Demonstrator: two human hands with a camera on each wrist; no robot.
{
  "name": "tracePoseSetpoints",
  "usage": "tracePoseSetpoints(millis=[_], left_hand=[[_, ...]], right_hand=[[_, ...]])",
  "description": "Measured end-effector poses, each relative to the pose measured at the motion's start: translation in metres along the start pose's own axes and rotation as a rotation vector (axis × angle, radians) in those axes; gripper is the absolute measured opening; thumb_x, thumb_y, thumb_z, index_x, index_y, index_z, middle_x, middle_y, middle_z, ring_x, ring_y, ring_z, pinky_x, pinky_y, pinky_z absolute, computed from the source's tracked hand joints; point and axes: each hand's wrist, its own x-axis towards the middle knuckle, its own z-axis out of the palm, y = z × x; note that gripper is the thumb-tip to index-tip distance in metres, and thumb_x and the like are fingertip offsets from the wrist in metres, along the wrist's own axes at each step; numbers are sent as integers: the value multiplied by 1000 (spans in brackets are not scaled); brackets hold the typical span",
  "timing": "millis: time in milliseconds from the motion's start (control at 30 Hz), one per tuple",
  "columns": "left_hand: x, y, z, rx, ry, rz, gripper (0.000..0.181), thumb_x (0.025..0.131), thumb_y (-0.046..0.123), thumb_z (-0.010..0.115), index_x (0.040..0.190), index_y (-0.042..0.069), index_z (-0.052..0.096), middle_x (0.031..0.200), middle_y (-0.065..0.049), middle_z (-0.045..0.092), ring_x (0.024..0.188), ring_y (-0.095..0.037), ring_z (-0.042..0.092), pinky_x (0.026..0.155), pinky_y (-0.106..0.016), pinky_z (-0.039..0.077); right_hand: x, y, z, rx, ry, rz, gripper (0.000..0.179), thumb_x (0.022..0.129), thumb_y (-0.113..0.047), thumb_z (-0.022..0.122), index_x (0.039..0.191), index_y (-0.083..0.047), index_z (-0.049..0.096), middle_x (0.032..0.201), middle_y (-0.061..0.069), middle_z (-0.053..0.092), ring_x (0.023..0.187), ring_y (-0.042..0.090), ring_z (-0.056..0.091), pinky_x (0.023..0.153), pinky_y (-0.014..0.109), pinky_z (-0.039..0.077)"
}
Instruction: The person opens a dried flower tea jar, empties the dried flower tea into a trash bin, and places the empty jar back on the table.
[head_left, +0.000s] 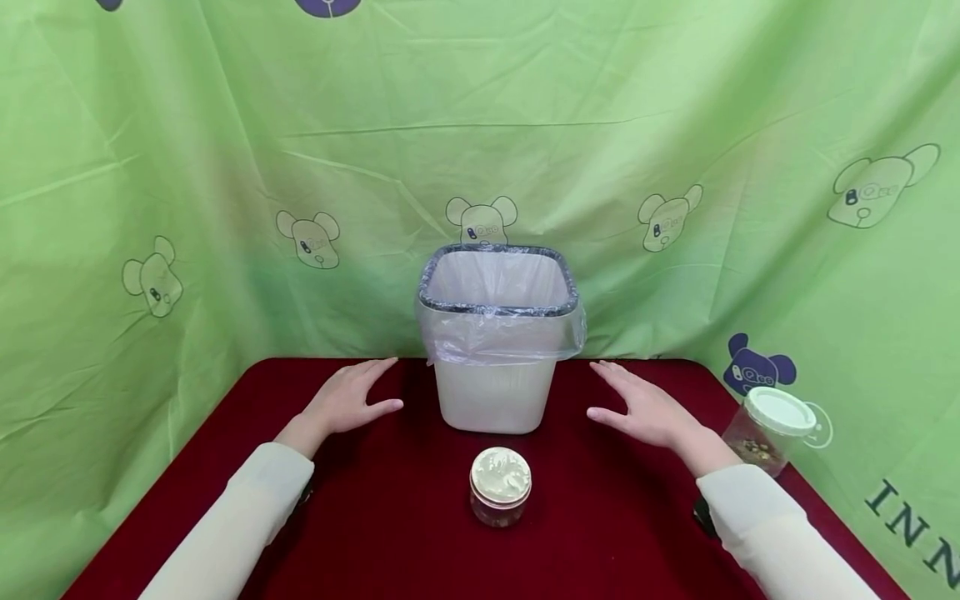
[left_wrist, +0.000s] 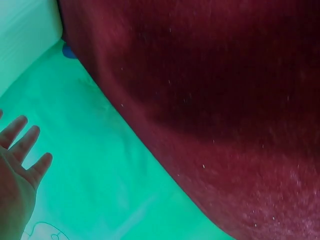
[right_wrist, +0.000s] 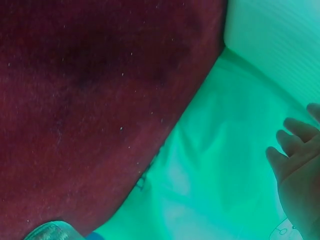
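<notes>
My left hand (head_left: 347, 398) is held out left of a white trash bin (head_left: 491, 398), fingers extended and thumb apart, touching nothing. On the bin's other side my right hand (head_left: 643, 408) mirrors it, fingers also straight and holding nothing. A translucent bag (head_left: 498, 337) lines the bin, folded over its dark speckled rim. Nearer to me stands a small clear jar (head_left: 498, 510) with a shiny pale lid (head_left: 502, 475). In the left wrist view the left hand (left_wrist: 17, 175) shows spread fingers; the right wrist view shows the right hand (right_wrist: 300, 165) likewise.
Dark red cloth covers the table (head_left: 405, 533). At its right edge, beside my right forearm, stands a clear container (head_left: 757, 437) with a white lid, a ring loop and small bits inside. A green printed curtain (head_left: 375, 183) hangs behind and on both sides.
</notes>
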Motion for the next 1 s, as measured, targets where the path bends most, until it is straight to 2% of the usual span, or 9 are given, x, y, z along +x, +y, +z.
tracePoseSetpoints(millis=[200, 633, 833, 1000], left_hand=[[-2, 12, 7, -56, -34, 34, 79, 88, 63, 56, 145, 8, 46, 142, -13, 50, 130, -32, 44, 106, -51, 34], [-4, 50, 32, -97, -94, 186, 76, 86, 62, 60, 138, 8, 53, 135, -9, 56, 125, -25, 50, 103, -43, 40], [-8, 69, 43, -157, -136, 213, 78, 83, 57, 67, 141, 8, 51, 138, -6, 54, 127, -22, 49, 104, -41, 39], [-12, 83, 52, -209, -167, 242, 86, 78, 61, 70, 141, 7, 50, 140, -5, 52, 129, -20, 47, 105, -39, 38]], right_hand=[[-2, -5, 7, 10, -11, -17, 82, 90, -58, 58, 148, -4, 37, 150, 19, 36, 136, 38, 34, 107, 54, 29], [4, -33, 20, 50, -6, -93, 79, 88, -59, 61, 143, -4, 47, 141, 14, 50, 130, 30, 45, 105, 48, 36], [7, -50, 29, 77, -11, -141, 76, 86, -56, 65, 140, -3, 51, 139, 11, 53, 128, 27, 48, 105, 45, 37], [7, -67, 35, 103, -19, -178, 75, 86, -55, 66, 138, -4, 53, 137, 10, 55, 126, 25, 50, 104, 43, 39]])
